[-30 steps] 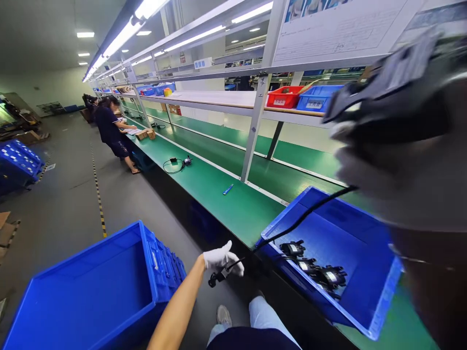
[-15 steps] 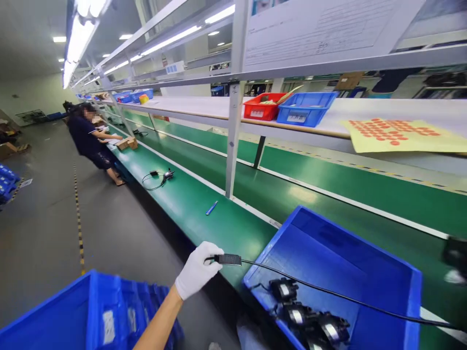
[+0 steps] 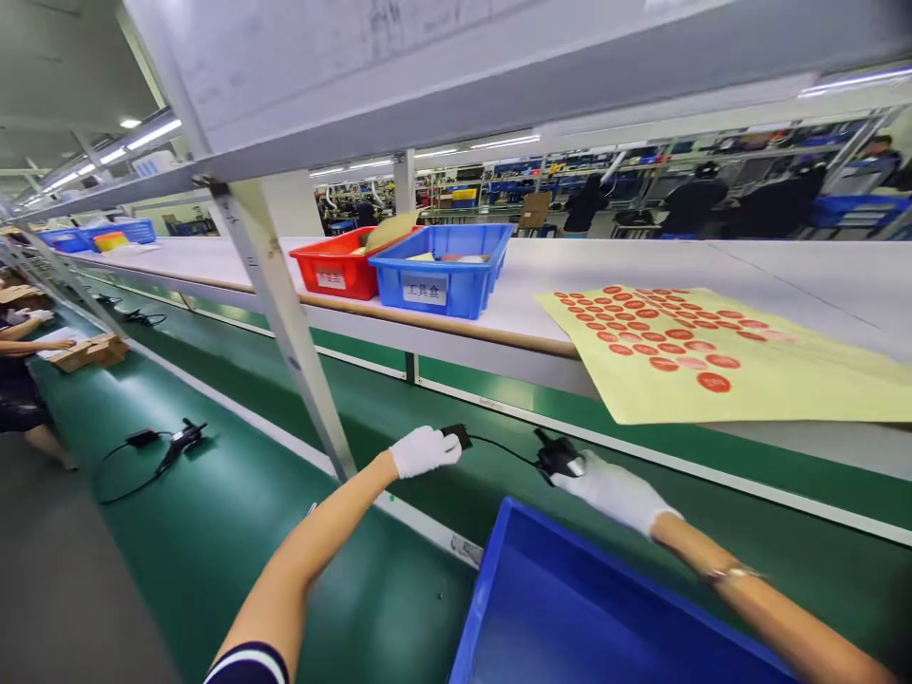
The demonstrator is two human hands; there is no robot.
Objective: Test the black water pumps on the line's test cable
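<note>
My left hand (image 3: 426, 451), in a white glove, is closed on a small flat black block (image 3: 457, 436) at one end of a cable. From there the thin black cable (image 3: 503, 448) runs right to a black device (image 3: 558, 457) with a pale label. My right hand (image 3: 613, 491), also gloved, grips this device from its right side. Both hands are over the far green strip of the bench, below the shelf. Nearer to me, the large blue bin (image 3: 495, 579) reaches out of view at the bottom; the part inside that shows is bare.
A yellow sheet with red round stickers (image 3: 641, 380) overhangs the shelf edge. Red (image 3: 334, 266) and blue (image 3: 434, 275) trays stand left of it. A metal post (image 3: 285, 332) rises by my left arm. Another corded black device (image 3: 181, 442) and a co-worker's hands (image 3: 32, 318) are left.
My view has swung right and closer to the shelf. My left hand has carried the black block to the far strip. My right hand has come clearly into view, holding the device.
</note>
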